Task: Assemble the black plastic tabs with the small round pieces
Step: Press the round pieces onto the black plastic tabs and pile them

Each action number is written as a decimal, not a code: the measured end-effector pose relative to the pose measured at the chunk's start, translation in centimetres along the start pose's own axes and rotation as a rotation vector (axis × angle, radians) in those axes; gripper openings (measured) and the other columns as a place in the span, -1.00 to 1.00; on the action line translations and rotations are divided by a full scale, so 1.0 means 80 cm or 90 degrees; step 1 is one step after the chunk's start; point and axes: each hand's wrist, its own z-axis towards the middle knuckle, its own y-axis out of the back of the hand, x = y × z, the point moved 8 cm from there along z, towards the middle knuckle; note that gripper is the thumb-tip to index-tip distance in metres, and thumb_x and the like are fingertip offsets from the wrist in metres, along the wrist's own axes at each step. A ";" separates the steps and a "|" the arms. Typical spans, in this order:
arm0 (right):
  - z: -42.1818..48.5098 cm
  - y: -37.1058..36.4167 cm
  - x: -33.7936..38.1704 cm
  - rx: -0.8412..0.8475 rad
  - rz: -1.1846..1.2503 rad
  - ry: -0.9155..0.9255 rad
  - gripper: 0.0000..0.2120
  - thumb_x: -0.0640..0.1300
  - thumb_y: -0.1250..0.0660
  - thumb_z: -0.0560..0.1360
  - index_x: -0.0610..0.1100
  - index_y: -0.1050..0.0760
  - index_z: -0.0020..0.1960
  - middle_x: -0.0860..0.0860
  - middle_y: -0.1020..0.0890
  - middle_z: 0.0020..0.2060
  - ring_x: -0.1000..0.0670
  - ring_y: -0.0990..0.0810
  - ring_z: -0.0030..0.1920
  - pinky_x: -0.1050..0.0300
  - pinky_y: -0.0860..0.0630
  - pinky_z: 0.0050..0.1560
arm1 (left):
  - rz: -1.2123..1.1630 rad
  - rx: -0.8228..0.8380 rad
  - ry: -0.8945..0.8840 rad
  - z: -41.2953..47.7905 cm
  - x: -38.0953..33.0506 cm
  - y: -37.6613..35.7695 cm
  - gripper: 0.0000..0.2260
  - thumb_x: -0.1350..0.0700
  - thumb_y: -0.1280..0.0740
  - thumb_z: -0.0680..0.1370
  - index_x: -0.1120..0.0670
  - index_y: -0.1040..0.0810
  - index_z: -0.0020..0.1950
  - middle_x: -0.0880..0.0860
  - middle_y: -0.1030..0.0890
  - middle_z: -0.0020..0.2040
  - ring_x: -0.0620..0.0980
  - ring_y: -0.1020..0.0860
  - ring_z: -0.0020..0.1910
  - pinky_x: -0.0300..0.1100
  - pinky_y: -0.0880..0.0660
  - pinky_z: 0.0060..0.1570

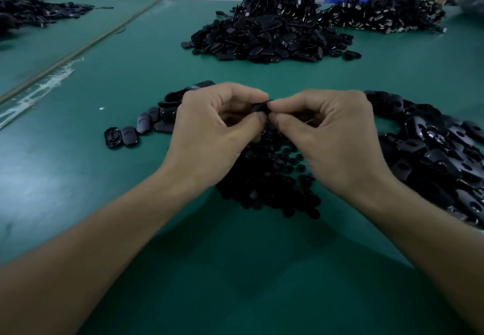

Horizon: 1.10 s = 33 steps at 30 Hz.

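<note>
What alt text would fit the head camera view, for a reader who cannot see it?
A left hand and a right hand pinch one black plastic tab between them, above a heap of small round pieces on a green table. More piles of black tabs lie around.

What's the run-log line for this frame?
phase: assembly | left hand: pinches black tab | right hand: pinches same tab | small round pieces: pile below hands | finished: cannot tell
</note>
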 end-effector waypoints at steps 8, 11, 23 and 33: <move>-0.003 -0.011 0.008 0.058 -0.090 0.045 -0.81 -0.16 -0.43 0.53 0.03 -0.69 0.10 0.08 -0.62 -0.16 0.15 -0.57 -0.16 0.43 -0.40 -0.17 | -0.024 -0.028 0.047 0.006 0.011 0.008 -0.84 0.31 -0.42 0.53 0.04 -0.64 -0.09 -0.05 -0.70 -0.27 -0.20 -0.60 -0.33 -0.35 -0.52 -0.30; 0.004 0.000 -0.004 0.050 -0.055 0.006 -0.81 -0.11 -0.46 0.51 0.18 -0.65 0.03 0.11 -0.61 -0.10 0.17 -0.57 -0.15 0.41 -0.42 -0.14 | -0.040 0.015 0.057 0.007 0.011 0.002 -0.88 0.22 -0.44 0.48 0.02 -0.63 -0.05 -0.04 -0.70 -0.26 -0.18 -0.60 -0.34 -0.34 -0.52 -0.31; 0.009 -0.004 -0.031 0.157 0.179 -0.139 -0.90 -0.28 -0.52 0.43 -0.11 -0.66 -0.12 0.02 -0.68 -0.39 0.13 -0.62 -0.36 0.34 -0.50 -0.32 | -0.078 0.075 0.101 0.003 0.017 -0.003 -0.84 0.29 -0.48 0.48 0.09 -0.61 0.00 0.01 -0.69 -0.30 -0.10 -0.62 -0.34 -0.30 -0.57 -0.26; 0.010 -0.008 -0.036 0.158 0.190 -0.161 -0.89 -0.31 -0.50 0.43 -0.12 -0.66 -0.14 -0.01 -0.68 -0.39 0.10 -0.59 -0.36 0.29 -0.51 -0.32 | -0.082 0.074 0.125 0.004 0.019 -0.003 -0.87 0.30 -0.47 0.48 0.10 -0.65 -0.06 0.04 -0.70 -0.29 -0.09 -0.63 -0.35 -0.30 -0.58 -0.24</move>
